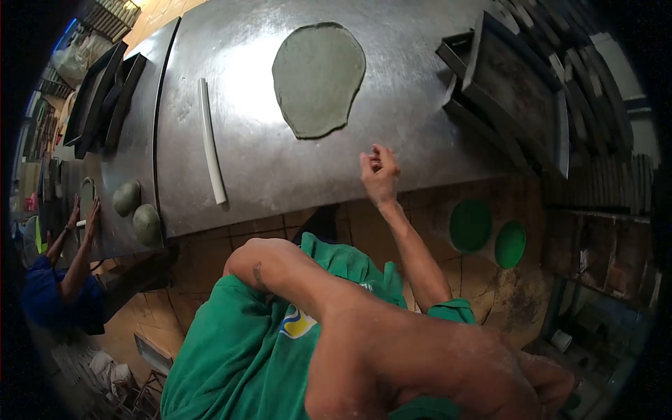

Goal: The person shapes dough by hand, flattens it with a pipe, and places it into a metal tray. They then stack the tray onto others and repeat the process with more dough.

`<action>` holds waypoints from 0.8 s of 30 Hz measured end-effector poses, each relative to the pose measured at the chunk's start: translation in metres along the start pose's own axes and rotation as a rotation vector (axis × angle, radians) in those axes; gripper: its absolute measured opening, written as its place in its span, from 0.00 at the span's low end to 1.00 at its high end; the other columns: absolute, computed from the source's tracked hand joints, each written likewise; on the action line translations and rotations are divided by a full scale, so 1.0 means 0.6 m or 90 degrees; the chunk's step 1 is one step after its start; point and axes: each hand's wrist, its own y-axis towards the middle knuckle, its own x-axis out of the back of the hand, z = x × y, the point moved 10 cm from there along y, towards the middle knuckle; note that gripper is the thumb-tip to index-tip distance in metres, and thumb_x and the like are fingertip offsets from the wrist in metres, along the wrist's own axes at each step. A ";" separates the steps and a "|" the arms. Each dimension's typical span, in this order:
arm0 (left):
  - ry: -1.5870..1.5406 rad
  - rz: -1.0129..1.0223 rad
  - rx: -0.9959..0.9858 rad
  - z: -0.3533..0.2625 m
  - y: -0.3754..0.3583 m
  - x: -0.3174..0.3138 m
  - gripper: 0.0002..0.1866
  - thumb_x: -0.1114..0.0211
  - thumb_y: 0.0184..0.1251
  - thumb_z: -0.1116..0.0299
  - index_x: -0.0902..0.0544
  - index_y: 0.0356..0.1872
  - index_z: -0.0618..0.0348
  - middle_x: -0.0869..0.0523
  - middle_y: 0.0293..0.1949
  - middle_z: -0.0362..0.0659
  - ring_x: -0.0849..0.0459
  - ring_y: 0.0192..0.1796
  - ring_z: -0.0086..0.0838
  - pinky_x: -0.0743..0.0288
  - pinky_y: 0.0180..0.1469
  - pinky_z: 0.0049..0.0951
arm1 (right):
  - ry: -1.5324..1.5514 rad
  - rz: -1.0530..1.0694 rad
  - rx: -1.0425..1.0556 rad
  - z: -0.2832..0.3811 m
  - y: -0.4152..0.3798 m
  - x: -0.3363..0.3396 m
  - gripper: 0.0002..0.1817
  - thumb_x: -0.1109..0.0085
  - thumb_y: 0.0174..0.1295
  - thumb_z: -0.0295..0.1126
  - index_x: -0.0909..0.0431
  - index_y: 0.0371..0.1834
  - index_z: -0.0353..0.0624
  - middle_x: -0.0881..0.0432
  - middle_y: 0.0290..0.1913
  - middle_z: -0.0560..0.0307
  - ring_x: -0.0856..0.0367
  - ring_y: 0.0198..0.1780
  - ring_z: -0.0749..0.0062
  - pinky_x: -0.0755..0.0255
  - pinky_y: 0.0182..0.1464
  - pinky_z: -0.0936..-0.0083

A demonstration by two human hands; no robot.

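Note:
My right hand [381, 173] hovers by the near edge of the metal table [252, 164]. Its fingers are loosely curled, with a gap to the thumb and nothing visible between them. Beyond it lies a flat, rounded slab of grey-green clay [318, 80] with an uneven rim, apart from the hand. A pale, slightly curved-looking pipe [211, 143] rests to the left of the slab, untouched. My left arm bends up across my green shirt, and my left hand [434, 353] looms very large close to the camera. How its fingers are placed cannot be made out.
Dark metal trays [514, 87] lean stacked at the table's right end; more trays [98, 98] stand at far left. Two clay lumps [136, 210] sit near a blue-shirted person [63, 294], whose hands touch another clay piece. Green round containers [470, 225] stand below the table edge.

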 end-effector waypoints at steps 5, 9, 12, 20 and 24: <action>0.159 0.005 0.052 -0.087 0.046 0.181 0.16 0.41 0.70 0.56 0.19 0.29 0.58 0.16 0.34 0.50 0.24 0.34 0.34 0.31 0.42 0.35 | -0.040 -0.021 -0.086 -0.073 0.158 0.006 0.19 0.38 0.61 0.34 0.26 0.49 0.31 0.24 0.41 0.48 0.21 0.37 0.66 0.26 0.40 0.69; 0.809 -0.456 0.129 -0.273 -0.065 0.586 0.19 0.53 0.78 0.66 0.21 0.31 0.69 0.15 0.36 0.50 0.18 0.41 0.30 0.25 0.48 0.28 | -0.082 0.053 -0.130 -0.141 0.319 -0.039 0.24 0.37 0.60 0.39 0.27 0.55 0.34 0.26 0.47 0.49 0.24 0.49 0.63 0.29 0.50 0.67; 1.386 -0.518 0.322 -0.424 -0.120 0.828 0.21 0.41 0.71 0.57 0.22 0.53 0.67 0.21 0.53 0.55 0.25 0.58 0.41 0.29 0.59 0.38 | -0.117 0.101 0.002 -0.177 0.467 -0.130 0.27 0.37 0.60 0.40 0.29 0.59 0.36 0.28 0.54 0.46 0.28 0.55 0.57 0.32 0.56 0.66; 1.313 -0.249 0.519 -0.405 -0.137 1.088 0.18 0.35 0.63 0.56 0.19 0.45 0.60 0.18 0.48 0.50 0.21 0.50 0.47 0.27 0.53 0.42 | -0.168 0.330 0.149 -0.128 0.695 -0.336 0.39 0.32 0.51 0.51 0.31 0.65 0.43 0.38 0.67 0.43 0.44 0.70 0.50 0.52 0.70 0.55; 1.147 -0.305 0.404 -0.415 -0.121 1.026 0.16 0.31 0.60 0.57 0.18 0.42 0.58 0.19 0.44 0.48 0.20 0.45 0.42 0.26 0.50 0.43 | -0.035 0.654 0.263 -0.076 0.652 -0.393 0.26 0.32 0.54 0.46 0.20 0.54 0.45 0.28 0.63 0.53 0.37 0.67 0.61 0.55 0.70 0.59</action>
